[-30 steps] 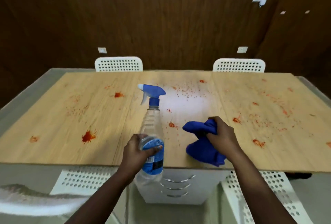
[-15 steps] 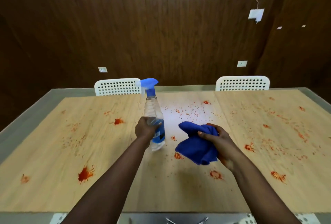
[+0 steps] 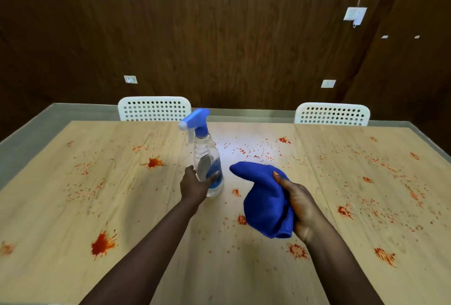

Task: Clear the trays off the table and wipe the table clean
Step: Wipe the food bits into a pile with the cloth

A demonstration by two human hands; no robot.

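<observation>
Holding the spray bottle [image 3: 207, 158] is the left hand [image 3: 195, 186]; the right hand [image 3: 299, 203] grips a blue cloth [image 3: 262, 203] over the messy table [image 3: 73, 194].

A wide worktop [image 3: 146, 243] of pale wood grain, with a grey border along its far and side edges. Red-orange splatters [image 3: 102, 245] and fine specks are scattered across most of the surface, thickest near the middle and right. A clear spray bottle [image 3: 206, 158] with a blue trigger top stands upright near the centre.
</observation>
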